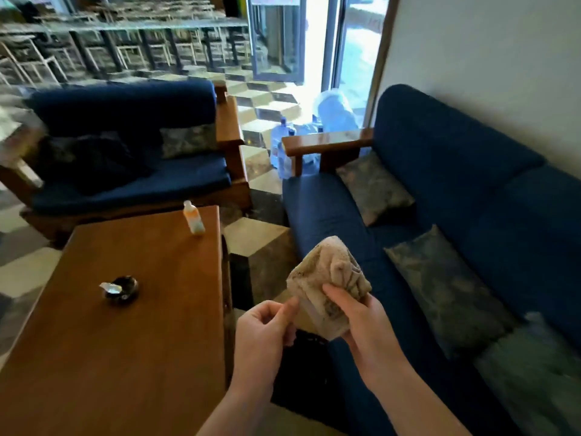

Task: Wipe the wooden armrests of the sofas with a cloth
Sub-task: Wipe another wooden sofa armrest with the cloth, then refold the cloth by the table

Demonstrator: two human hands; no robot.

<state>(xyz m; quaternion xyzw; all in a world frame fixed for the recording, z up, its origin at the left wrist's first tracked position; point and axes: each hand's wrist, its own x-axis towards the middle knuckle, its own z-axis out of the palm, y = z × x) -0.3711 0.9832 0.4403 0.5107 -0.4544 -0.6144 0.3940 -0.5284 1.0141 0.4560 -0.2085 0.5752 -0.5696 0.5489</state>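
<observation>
Both hands low centre of frame, bunching a beige terry cloth (327, 278) in mid-air, not touching any furniture. Right hand (361, 322) clamped on cloth's lower right, thumb pressed across the front, fingers wrapped behind. Left hand (267, 325) pinching the cloth's lower left edge between thumb and curled fingers. Looks like refolding or getting a fresh face (judgement only).

Nearest target: wooden armrest (327, 143) of the right-hand blue sofa (456, 184), upper centre-right of frame, straight up-frame from the cloth and well apart. Long axis roughly left-right across the picture, slightly tilted, inner end meeting the sofa back. Top face glossy, bare. Right hand on the nearer side, probably the one to reach; a step or lean forward likely needed.

Second option: right armrest (228, 121) of the blue armchair (125, 146), upper left of frame, long axis running up-down in frame; farther, beyond the coffee table (125, 341).

On the table: small bottle (193, 217) at far right corner, dark ashtray (121, 287) mid-left. Water jugs (283, 143) on floor just behind the sofa armrest (bump risk if overreaching).
</observation>
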